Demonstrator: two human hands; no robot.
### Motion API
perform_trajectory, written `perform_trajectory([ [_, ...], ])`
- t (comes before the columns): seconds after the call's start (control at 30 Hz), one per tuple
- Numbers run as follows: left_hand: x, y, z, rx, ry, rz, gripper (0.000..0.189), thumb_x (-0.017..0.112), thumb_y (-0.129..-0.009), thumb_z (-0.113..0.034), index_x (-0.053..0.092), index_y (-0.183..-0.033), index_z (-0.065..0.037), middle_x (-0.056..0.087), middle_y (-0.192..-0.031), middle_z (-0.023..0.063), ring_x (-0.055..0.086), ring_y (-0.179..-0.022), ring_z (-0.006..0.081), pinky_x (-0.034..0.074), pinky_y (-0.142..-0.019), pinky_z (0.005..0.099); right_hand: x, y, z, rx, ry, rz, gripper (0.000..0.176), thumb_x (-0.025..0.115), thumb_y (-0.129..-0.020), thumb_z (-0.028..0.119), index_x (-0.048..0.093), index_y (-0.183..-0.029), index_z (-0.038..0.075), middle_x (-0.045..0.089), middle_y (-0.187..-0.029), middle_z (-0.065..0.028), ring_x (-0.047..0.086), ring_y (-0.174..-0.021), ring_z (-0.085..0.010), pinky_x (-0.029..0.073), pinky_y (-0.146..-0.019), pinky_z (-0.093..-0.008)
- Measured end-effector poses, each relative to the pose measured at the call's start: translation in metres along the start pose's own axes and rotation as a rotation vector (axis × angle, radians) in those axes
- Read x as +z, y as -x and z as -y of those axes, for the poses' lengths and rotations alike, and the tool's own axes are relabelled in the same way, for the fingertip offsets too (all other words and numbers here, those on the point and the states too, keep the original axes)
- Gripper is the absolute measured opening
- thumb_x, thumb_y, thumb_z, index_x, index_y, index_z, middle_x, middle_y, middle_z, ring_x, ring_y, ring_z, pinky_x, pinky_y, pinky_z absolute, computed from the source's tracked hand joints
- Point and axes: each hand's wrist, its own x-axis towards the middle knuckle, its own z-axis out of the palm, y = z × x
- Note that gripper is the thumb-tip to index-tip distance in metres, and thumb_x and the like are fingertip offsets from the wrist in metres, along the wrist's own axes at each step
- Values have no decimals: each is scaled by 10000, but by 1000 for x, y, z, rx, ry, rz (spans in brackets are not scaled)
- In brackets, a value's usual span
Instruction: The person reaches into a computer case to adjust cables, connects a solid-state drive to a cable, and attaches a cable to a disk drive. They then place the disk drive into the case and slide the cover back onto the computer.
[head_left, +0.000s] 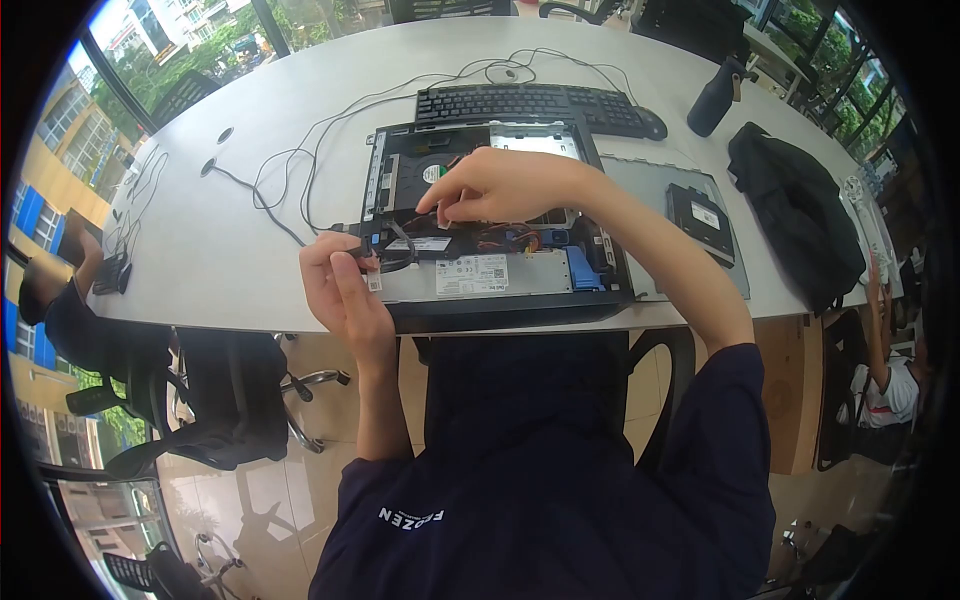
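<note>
"While our left grip (352, 295) curls at the computer case (515, 315), where's the looped cable (400, 264)?"

"Between it and our right grip (500, 185); whether either pinches, we cannot tell. We should avoid tugging."

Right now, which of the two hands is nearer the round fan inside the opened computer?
The right hand: its fingertips are beside the fan, over the case's interior. The left hand is farther off, at the case's left edge.
</note>
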Motion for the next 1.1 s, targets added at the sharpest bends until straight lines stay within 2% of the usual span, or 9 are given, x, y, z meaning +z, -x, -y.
perform_trajectory([
  [0.1, 1, 0, 0, 0, -28, -5, 165, 434, -1091, -152, 494, -1035, -9, 457, -889, 65, 442, -795, 152, 393, -752, 317, -9, 14, -6, -124, 176, -98, 313, 651, -958, 154, 718, -1245, 46, 764, -1024, -146, 740, -855, -244, 579, -797, -360],
  [0.2, 2, 0, -1, -5, -35, -7, 161, 439, -1087, -145, 497, -1027, -8, 473, -875, 68, 446, -784, 148, 391, -751, 312, -26, 37, 16, 82, 327, 4, 308, 702, -933, 270, 775, -1132, 47, 778, -964, -132, 737, -855, -245, 574, -797, -360],
  [0.37, 3, -1, -2, 1, -45, 7, 166, 442, -1085, -144, 499, -1019, -3, 489, -862, 66, 447, -778, 139, 383, -741, 298, -12, 52, 7, 172, 326, 52, 330, 724, -927, 312, 784, -1114, 47, 781, -968, -129, 742, -859, -227, 579, -791, -370],
  [0.57, 3, -1, 0, 7, -36, 15, 152, 453, -1079, -128, 511, -1029, 4, 499, -859, 66, 445, -768, 131, 377, -734, 288, -3, 43, 1, 235, 205, 108, 290, 719, -932, 268, 785, -1099, 40, 770, -977, -136, 739, -910, -248, 574, -803, -413],
  [0.63, 4, 0, 0, 8, -61, 17, 142, 460, -1076, -119, 519, -1031, 3, 504, -864, 62, 449, -768, 126, 377, -728, 281, 7, 39, -12, 142, 363, 43, 258, 725, -922, 264, 795, -1083, 75, 758, -948, -114, 725, -909, -272, 562, -814, -422],
  [0.73, 6, 1, -2, -3, -72, 32, 135, 471, -1071, -111, 530, -1030, 3, 508, -872, 55, 452, -770, 120, 376, -723, 268, 8, 38, -5, 201, 384, 67, 225, 712, -927, 264, 803, -1057, 104, 752, -978, -102, 706, -913, -295, 550, -835, -421],
  [0.97, 4, 1, -1, 3, -196, 158, 131, 541, -1045, -100, 581, -998, 15, 527, -906, 49, 474, -813, 104, 372, -726, 243, 12, 47, -17, 136, 361, 64, 241, 684, -944, 249, 789, -1063, 67, 744, -1014, -111, 697, -950, -299, 543, -839, -415],
  [1.03, 5, 1, -3, 34, -256, 228, 142, 576, -1033, -114, 591, -982, 18, 536, -923, 49, 479, -826, 102, 367, -730, 236, 13, 55, -33, -34, 266, -118, 249, 660, -962, 220, 773, -1091, 39, 740, -1014, -121, 697, -930, -297, 544, -835, -405],
  [1.1, 6, 1, -5, 38, -266, 231, 145, 582, -1031, -117, 589, -983, 20, 536, -925, 49, 476, -823, 103, 363, -732, 232, 5, 64, -27, -46, 227, -154, 248, 651, -968, 199, 765, -1111, 32, 739, -1020, -127, 697, -924, -292, 545, -834, -399],
])
